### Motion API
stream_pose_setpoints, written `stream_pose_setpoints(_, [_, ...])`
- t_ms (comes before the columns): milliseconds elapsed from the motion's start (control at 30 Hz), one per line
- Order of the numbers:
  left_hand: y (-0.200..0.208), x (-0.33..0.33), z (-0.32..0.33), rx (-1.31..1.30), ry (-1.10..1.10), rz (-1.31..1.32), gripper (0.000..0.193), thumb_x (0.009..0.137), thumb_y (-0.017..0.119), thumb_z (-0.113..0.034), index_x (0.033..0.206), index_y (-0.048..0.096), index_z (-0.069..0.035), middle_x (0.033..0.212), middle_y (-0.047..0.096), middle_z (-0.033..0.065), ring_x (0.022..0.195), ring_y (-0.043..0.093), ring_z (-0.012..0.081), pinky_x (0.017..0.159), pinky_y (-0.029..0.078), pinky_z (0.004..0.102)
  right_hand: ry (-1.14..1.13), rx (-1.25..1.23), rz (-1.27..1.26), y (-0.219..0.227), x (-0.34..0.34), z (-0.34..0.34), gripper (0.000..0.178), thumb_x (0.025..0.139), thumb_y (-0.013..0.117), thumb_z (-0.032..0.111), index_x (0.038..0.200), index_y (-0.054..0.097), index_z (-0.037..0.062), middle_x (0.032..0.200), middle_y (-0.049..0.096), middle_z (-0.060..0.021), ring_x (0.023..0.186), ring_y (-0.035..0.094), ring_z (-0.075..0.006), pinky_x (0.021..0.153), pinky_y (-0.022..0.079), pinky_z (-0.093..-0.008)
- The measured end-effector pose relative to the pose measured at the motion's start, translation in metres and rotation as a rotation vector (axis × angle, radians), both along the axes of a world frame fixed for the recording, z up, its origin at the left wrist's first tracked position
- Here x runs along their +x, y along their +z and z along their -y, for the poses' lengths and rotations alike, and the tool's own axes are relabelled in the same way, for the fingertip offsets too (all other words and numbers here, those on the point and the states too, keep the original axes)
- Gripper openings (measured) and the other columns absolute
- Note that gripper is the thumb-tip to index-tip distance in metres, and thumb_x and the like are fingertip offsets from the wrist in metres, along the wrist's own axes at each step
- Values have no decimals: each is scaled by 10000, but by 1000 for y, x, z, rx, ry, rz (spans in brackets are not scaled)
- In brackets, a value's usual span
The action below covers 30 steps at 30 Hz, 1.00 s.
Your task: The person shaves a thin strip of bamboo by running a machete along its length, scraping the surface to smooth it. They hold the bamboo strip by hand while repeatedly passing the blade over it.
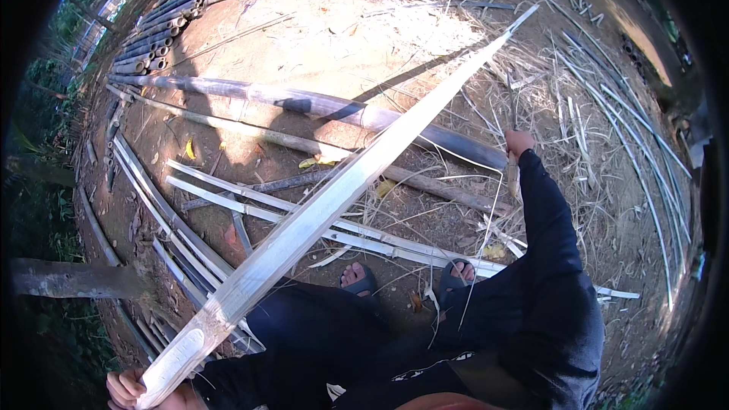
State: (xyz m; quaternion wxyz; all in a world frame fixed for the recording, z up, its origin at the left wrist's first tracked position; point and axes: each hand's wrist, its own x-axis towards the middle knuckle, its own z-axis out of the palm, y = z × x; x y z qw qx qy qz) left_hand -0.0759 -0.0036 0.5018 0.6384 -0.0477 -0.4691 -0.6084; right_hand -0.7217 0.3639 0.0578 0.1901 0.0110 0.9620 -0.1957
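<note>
A long pale split bamboo strip (319,216) runs slantwise across the view from lower left to upper right, its inner face toward me. My left hand (148,392) is closed around its near end, below a node. The far end tapers to a narrow tip. Out to the right, my right hand (519,142) grips a knife (514,178) with a long wooden handle; its dark blade points away from me. Knife and strip are apart. A thin curled bamboo sliver (490,220) hangs between the right arm and my feet.
Whole bamboo poles (326,106) lie crosswise ahead, with stacked bamboo poles (152,45) at the far left. Pale split lengths (372,239) lie before my sandalled feet. Shavings (566,118) litter the ground at right, near long thin strips (645,152). A tree trunk (72,279) stands left.
</note>
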Motion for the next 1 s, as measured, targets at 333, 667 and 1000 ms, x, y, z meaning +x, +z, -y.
stream_pose_setpoints(333, [-48, -130, 5, 85, -16, -184, 322, 992, 418, -231, 709, 291, -144, 683, 304, 22, 622, 294, 159, 564, 282, 315, 352, -390, -469, 219, 144, 54, 228, 805, 672, 167, 827, 662, -59, 652, 640, -228, 612, 675, -347, 614, 531, -405])
stream_pose_setpoints(667, [-54, -196, -40, 170, 91, -226, 352, 1046, 332, -318, 724, 322, -175, 668, 306, -20, 621, 289, 122, 556, 266, 272, 879, -416, -588, 275, 261, 97, 281, 653, 691, 217, 834, 577, 35, 711, 650, -166, 676, 670, -377, 621, 533, -466])
stream_pose_setpoints(1000, [-57, -154, -17, 196, 139, -137, 334, 1036, 344, -296, 731, 330, -160, 682, 316, -6, 642, 298, 140, 597, 279, 301, 655, -347, -494, 226, 193, 101, 291, 805, 656, 225, 848, 663, -63, 691, 637, -273, 720, 677, -418, 707, 548, -458])
